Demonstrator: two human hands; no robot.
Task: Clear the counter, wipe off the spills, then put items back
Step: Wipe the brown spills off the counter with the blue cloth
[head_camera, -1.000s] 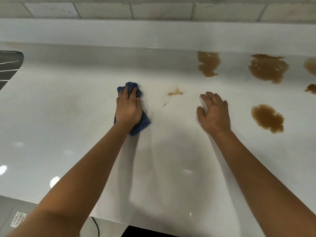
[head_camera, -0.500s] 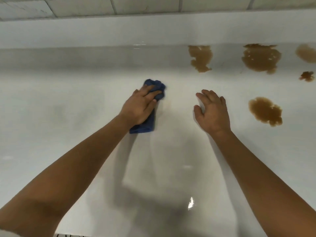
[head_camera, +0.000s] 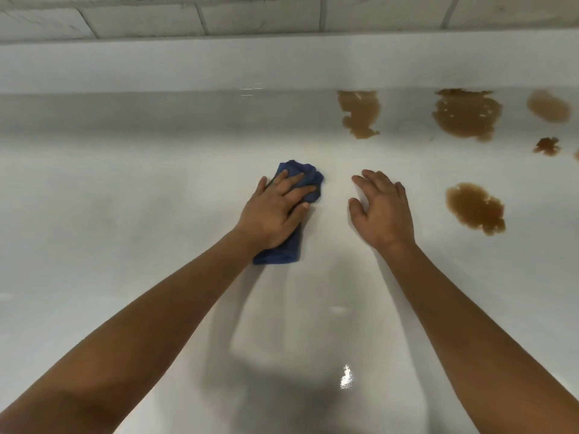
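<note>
A crumpled blue cloth (head_camera: pixel 283 250) lies on the glossy white counter (head_camera: pixel 125 214). My left hand (head_camera: pixel 275 211) presses flat on top of it, fingers spread and fairly straight, so most of the cloth is hidden. To the right of the cloth, my right hand (head_camera: pixel 383 211) rests palm down on the bare counter, fingers relaxed and holding nothing. A brown spill (head_camera: pixel 476 208) sits just right of my right hand. Further back lie a narrow spill (head_camera: pixel 360 112), a large one (head_camera: pixel 466 115) and a small blot (head_camera: pixel 546 146).
A low white upstand (head_camera: pixel 188 67) runs along the back of the counter under a grey tiled wall (head_camera: pixel 250 17). Another brown spill (head_camera: pixel 548 104) reaches the right edge of the view.
My left hand has slid the cloth to the right, over a small brown smear that no longer shows. My right hand has stayed flat in place.
</note>
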